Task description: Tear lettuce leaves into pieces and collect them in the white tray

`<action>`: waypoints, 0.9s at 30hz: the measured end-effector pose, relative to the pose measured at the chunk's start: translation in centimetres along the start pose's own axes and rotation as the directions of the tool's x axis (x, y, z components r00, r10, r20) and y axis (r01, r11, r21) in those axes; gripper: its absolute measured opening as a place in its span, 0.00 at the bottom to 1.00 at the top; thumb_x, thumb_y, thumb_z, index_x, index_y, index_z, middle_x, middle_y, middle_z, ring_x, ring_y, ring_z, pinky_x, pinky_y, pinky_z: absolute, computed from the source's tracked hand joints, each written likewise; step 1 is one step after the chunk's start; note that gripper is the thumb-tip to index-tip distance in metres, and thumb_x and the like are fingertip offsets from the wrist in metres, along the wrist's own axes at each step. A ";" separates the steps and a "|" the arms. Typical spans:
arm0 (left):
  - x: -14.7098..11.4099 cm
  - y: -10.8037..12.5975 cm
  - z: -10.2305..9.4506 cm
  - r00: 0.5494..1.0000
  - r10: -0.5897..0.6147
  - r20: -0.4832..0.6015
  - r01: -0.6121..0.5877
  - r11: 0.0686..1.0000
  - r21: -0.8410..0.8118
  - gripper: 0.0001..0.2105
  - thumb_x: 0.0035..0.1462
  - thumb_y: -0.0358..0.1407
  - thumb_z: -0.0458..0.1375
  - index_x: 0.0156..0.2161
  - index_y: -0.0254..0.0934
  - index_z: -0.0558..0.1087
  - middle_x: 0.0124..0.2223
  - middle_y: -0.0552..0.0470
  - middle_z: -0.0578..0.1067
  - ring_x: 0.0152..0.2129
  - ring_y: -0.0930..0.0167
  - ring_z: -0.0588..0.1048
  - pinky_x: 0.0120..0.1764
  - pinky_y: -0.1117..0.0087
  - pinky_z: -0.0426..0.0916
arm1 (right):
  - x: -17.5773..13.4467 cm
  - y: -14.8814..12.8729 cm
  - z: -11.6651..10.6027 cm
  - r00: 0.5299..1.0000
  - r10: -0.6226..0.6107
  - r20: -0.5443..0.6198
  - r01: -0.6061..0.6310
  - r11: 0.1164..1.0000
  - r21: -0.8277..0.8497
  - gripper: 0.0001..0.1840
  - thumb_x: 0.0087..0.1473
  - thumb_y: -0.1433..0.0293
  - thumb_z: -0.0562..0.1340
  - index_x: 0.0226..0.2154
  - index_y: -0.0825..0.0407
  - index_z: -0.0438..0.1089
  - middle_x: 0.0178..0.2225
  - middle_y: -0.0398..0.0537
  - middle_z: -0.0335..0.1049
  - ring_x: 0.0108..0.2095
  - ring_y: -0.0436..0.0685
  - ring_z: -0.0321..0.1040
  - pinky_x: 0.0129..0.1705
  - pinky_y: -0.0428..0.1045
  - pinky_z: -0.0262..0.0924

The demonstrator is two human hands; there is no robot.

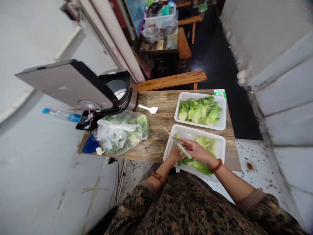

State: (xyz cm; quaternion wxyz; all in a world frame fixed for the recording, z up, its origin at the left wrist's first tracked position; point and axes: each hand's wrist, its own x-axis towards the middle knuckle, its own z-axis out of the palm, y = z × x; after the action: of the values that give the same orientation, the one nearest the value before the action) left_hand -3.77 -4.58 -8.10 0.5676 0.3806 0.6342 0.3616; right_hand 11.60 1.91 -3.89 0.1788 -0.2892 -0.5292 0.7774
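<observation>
A knife (184, 151) with a pale green handle is in my right hand (197, 151), its thin blade slanting up and to the left. My left hand (174, 155) is closed just below the handle, close to the right fingers; what it holds is hidden. Both hands are over the near white tray (221, 147), where torn green lettuce leaves (206, 144) lie. Behind it stands a second white tray (223, 112), heaped with lettuce (200, 110).
On the wooden table (156, 130) are a clear bag of greens (122, 132), a white spoon (153, 110), a rice cooker (119, 89) with its lid up and a blue cloth (90, 144). A bottle (62, 115) lies at left. A bench (173, 80) stands behind.
</observation>
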 end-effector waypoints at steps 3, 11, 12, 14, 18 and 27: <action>0.2 0.6 1.2 0.986 -0.157 -0.047 0.156 0.987 -0.030 0.26 0.49 0.34 0.65 0.55 0.33 0.71 0.40 0.47 0.78 0.29 0.70 0.76 0.35 0.68 0.72 | -7.0 1.9 -3.6 0.970 0.132 -0.204 -0.070 0.955 0.288 0.36 0.48 0.60 0.71 0.58 0.50 0.67 0.40 0.50 0.75 0.31 0.50 0.69 0.31 0.45 0.63; 0.6 5.7 4.6 0.979 -0.177 0.101 0.179 0.984 -0.006 0.32 0.44 0.50 0.68 0.51 0.31 0.72 0.33 0.49 0.77 0.27 0.70 0.74 0.31 0.71 0.68 | -15.8 7.7 -2.4 0.919 0.125 -0.374 0.043 0.911 0.411 0.37 0.50 0.53 0.68 0.58 0.52 0.65 0.32 0.45 0.70 0.27 0.49 0.63 0.29 0.46 0.60; 0.6 6.2 5.3 0.979 -0.168 0.115 0.167 0.986 0.019 0.32 0.45 0.52 0.68 0.50 0.31 0.73 0.33 0.49 0.77 0.27 0.70 0.74 0.31 0.72 0.68 | -16.0 7.9 -2.3 0.911 0.074 -0.405 0.068 0.944 0.323 0.37 0.50 0.54 0.68 0.58 0.52 0.65 0.35 0.46 0.71 0.30 0.51 0.66 0.33 0.48 0.63; 0.7 7.1 6.6 0.979 -0.151 0.135 0.141 0.987 0.079 0.30 0.45 0.52 0.68 0.47 0.32 0.74 0.33 0.50 0.77 0.26 0.72 0.73 0.31 0.72 0.68 | -16.2 8.3 -2.3 0.872 -0.012 -0.489 0.066 0.993 0.093 0.37 0.47 0.57 0.69 0.58 0.52 0.65 0.41 0.50 0.72 0.38 0.55 0.68 0.42 0.51 0.64; 0.9 8.2 8.6 0.978 -0.140 0.153 0.110 0.976 0.190 0.28 0.44 0.51 0.68 0.45 0.33 0.74 0.32 0.53 0.75 0.24 0.73 0.72 0.29 0.73 0.67 | -17.2 8.6 -3.2 0.799 -0.081 -0.596 -0.059 0.976 -0.212 0.38 0.44 0.60 0.70 0.56 0.56 0.67 0.42 0.53 0.73 0.37 0.58 0.68 0.43 0.53 0.64; 0.2 9.5 11.0 0.967 -0.138 0.212 0.068 0.949 0.308 0.23 0.46 0.50 0.67 0.42 0.34 0.75 0.32 0.53 0.76 0.25 0.74 0.71 0.32 0.72 0.68 | -17.6 8.4 -4.8 0.826 -0.153 -0.542 -0.006 0.960 -0.279 0.33 0.45 0.59 0.70 0.54 0.52 0.72 0.36 0.48 0.75 0.32 0.56 0.68 0.36 0.49 0.63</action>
State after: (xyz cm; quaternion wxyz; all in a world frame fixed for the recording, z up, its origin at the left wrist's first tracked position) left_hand 7.84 0.12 -0.74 0.5918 0.4673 0.6303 0.1847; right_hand 28.40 -8.04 -8.38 0.3147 -0.5044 -0.5650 0.5721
